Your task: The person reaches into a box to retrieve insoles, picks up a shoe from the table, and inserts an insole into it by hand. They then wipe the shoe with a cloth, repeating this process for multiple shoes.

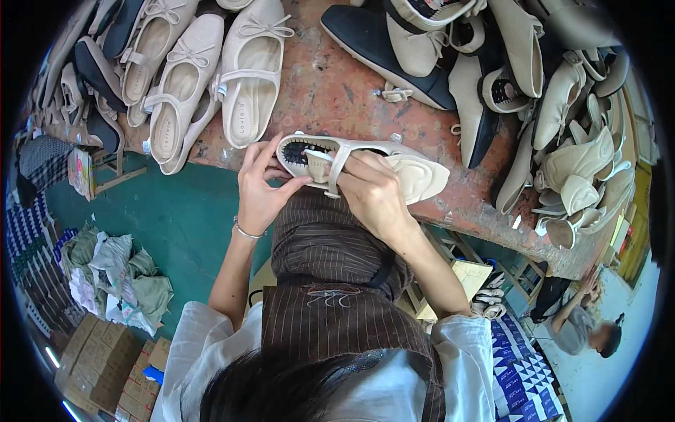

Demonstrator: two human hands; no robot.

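Observation:
A beige strap shoe (290,145) lies across in front of me at the table's near edge, its heel end to the left. Dark lining with stitches shows inside the heel. My left hand (261,184) grips that heel end, thumb on the near side and fingers on the far side. A pale cushioned insole (422,177) lies lengthwise over the shoe, its narrow end under the strap (338,169) and its wide end out to the right. My right hand (376,191) is closed on the insole's middle beside the strap; its fingertips are partly hidden.
Several beige shoes with bows (253,77) stand at the far left of the worn red table (309,63). More shoes (415,53) are heaped at the right, beside a pile of loose insoles (580,165). A co-worker (580,330) is at the far right. Cloth (119,281) and cartons (95,362) lie left.

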